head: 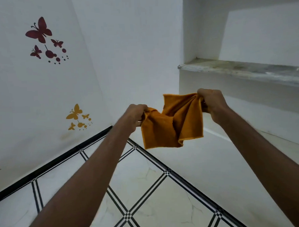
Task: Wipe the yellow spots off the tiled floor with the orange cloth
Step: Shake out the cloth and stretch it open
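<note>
Bare forearms up front — left hand (137, 116) and right hand (210, 103) each fisted on the orange cloth (171, 122) — above the tiled floor (148, 182).

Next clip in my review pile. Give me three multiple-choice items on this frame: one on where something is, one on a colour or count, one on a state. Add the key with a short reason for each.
1. Where is the orange cloth?
A. Spread flat on the tiled floor
B. Held up in the air between both hands
C. Lying on the grey stone ledge

2. What colour is the largest butterfly sticker on the white wall?
A. Dark red
B. Blue
C. Green

3. How are the hands holding the cloth?
A. Only the left hand grips it
B. Only the right hand grips it
C. Each hand grips one upper edge

Key: 1 B, the cloth hangs clear above the white tiled floor with black lines. 2 A, the big top sticker is dark red; smaller yellow ones sit lower. 3 C, the left hand and right hand each bunch an edge.
</note>
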Available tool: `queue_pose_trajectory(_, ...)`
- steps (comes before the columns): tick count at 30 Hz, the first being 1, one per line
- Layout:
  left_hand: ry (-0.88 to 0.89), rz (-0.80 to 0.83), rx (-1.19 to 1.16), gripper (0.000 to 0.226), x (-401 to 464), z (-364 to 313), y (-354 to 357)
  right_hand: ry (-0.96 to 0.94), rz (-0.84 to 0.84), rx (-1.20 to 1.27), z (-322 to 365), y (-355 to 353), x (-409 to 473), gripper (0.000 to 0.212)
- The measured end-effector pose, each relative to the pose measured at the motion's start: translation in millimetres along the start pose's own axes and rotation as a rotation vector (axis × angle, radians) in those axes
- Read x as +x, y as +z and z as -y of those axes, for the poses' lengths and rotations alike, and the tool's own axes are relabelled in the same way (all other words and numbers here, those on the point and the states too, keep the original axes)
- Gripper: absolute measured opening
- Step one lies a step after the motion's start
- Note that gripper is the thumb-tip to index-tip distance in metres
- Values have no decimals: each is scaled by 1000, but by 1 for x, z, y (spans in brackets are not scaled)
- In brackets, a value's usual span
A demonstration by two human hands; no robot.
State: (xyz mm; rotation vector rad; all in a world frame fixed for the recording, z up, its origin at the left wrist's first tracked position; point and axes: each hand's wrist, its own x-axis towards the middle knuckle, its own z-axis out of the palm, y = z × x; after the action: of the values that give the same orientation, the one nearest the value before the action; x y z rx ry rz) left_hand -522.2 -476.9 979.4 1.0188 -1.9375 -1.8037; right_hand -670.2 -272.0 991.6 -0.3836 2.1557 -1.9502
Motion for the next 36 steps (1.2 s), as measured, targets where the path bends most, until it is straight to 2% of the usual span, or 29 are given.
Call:
queue_pose_trajectory(2,-7,94,20,23,3,1,-27,59,-72,45,9,-1,2,13)
queue_pose_trajectory(4,34,155,111,41,7,0,-48,45,-132,-3,15,-3,2,7)
queue_pose_trajectory(5,62,158,146,43,8,-3,-57,19,-154,-55,18,-3,3,11)
queue_pose_trajectory(7,97,130,186,45,10,-12,-73,-51,-176,-132,23,-3,-2,19)
queue_pose_trajectory(10,152,48,264,49,8,-28,-94,-140,-179,-157,30,-4,-10,17)
queue_pose_trajectory(13,211,-44,352,77,7,-39,-110,-171,-150,-112,34,-4,-22,12)
queue_pose_trajectory(15,255,-13,369,62,3,-44,-119,-167,-133,-108,37,-3,-29,17)
queue_pose_trajectory(17,254,94,322,42,-2,-50,-128,-147,-83,-111,41,-5,-34,24)
queue_pose_trajectory(21,343,187,397,36,-9,-57,-142,-214,38,-165,50,-12,-44,23)
queue_pose_trajectory(23,408,149,448,30,-12,-59,-146,-295,-4,-268,53,-10,-49,20)
queue_pose_trajectory(26,498,84,470,22,-16,-61,-151,-410,-157,-472,58,-6,-59,15)
queue_pose_trajectory(29,565,44,484,20,-15,-61,-157,-503,-216,-537,65,-3,-70,10)
queue_pose_trajectory(32,451,80,393,25,-15,-60,-161,-529,-231,-542,71,-2,-78,9)
queue_pose_trajectory(36,247,251,328,33,-18,-65,-167,-551,-242,-608,77,-4,-81,13)
